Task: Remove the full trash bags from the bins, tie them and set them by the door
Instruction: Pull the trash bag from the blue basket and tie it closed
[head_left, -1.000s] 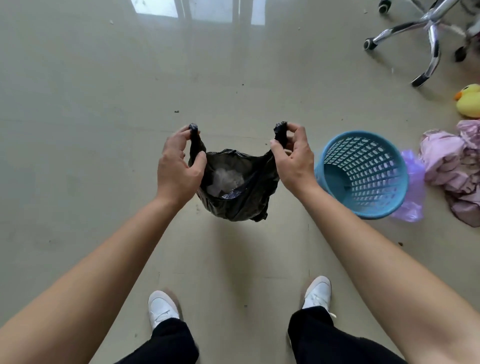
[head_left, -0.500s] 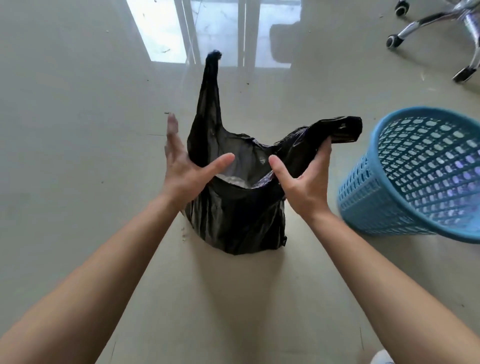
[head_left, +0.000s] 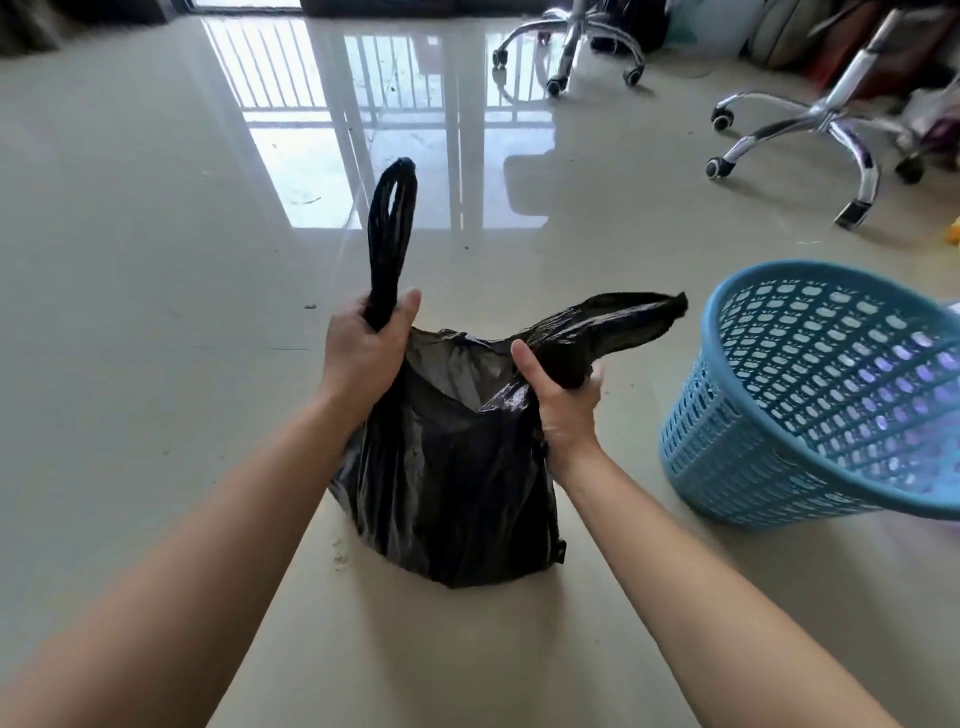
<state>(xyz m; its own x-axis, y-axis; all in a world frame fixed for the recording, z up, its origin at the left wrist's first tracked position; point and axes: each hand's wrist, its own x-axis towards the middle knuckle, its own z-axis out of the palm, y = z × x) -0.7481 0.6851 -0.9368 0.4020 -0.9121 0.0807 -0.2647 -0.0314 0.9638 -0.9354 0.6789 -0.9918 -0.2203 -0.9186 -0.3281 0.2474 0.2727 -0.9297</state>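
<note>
A black trash bag (head_left: 452, 488) stands on the shiny floor in front of me, its mouth still gaping between my hands. My left hand (head_left: 363, 353) is closed around the base of the left handle loop, which sticks straight up. My right hand (head_left: 561, 400) grips the base of the right handle, which points sideways toward the bin. A blue plastic lattice bin (head_left: 810, 395) stands on the floor just right of the bag, with no liner visible in it.
Two chrome swivel-chair bases (head_left: 810, 124) (head_left: 571, 47) stand at the back right among clutter against the far wall. A bright window reflection (head_left: 395, 130) lies on the pale floor straight ahead. Bare floor stretches to the left.
The bag went from hanging in the air to resting on the floor. My open hands have closed around the bases of its two handles. The view has tilted up and come closer.
</note>
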